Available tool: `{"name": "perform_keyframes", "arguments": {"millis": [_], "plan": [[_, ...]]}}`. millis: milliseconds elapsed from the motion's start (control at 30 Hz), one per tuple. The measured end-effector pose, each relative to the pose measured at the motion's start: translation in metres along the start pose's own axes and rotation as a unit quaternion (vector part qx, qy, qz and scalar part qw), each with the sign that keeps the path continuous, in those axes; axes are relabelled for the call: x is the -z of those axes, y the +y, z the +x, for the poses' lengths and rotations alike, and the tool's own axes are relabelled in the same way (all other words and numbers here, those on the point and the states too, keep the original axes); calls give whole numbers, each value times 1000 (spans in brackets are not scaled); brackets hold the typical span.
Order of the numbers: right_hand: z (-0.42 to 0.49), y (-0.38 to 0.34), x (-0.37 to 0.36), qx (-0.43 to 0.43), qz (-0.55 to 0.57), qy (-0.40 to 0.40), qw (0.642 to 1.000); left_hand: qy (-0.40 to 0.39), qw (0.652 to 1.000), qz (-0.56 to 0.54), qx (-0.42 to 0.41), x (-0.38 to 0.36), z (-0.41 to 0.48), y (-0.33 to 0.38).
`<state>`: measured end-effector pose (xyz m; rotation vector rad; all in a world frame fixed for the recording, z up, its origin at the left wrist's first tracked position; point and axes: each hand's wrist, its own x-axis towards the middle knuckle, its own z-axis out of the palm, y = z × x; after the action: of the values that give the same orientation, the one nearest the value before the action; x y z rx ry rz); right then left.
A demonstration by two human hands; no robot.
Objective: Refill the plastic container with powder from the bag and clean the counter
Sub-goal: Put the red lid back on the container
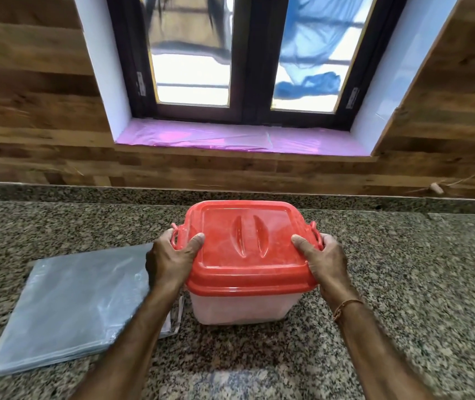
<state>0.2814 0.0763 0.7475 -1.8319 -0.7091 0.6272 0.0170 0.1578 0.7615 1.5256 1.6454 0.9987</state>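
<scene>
A translucent plastic container [242, 308] stands on the granite counter [403, 284] with its red lid [248, 243] on top. My left hand [170, 261] grips the lid's left side, thumb on top and fingers curled round the left latch. My right hand [324, 259] grips the right side the same way, thumb on the lid and fingers at the right latch. A flat grey plastic bag [66, 310] lies on the counter to the left of the container, partly under my left forearm. What the container holds is too hazy to tell.
A wood-panelled wall rises behind the counter, with a dark-framed window [245, 59] and a pink-lined sill [230, 138]. A low granite backsplash [86, 193] runs along the counter's rear edge.
</scene>
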Motion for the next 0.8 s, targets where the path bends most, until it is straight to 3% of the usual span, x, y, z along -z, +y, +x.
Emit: {"name": "perform_keyframes", "arguments": {"millis": [167,300,367,433,533,800], "plan": [[3,-6,-10,110,-278,35,954,14,995,80,-57,-6,-5,3],[6,-10,-13,126,-378,24,917,-6,994,95,-61,-12,-2,2],[12,-6,-8,87,-340,-19,936,-33,998,52,-31,-14,2,-2],[20,0,-2,8,-180,-64,981,-54,998,0,16,-16,6,-5],[31,6,0,-46,-27,-80,995,-31,998,-45,36,-18,13,-5],[122,-21,-14,-35,-10,-48,998,-32,992,-109,48,-58,99,37]]}}
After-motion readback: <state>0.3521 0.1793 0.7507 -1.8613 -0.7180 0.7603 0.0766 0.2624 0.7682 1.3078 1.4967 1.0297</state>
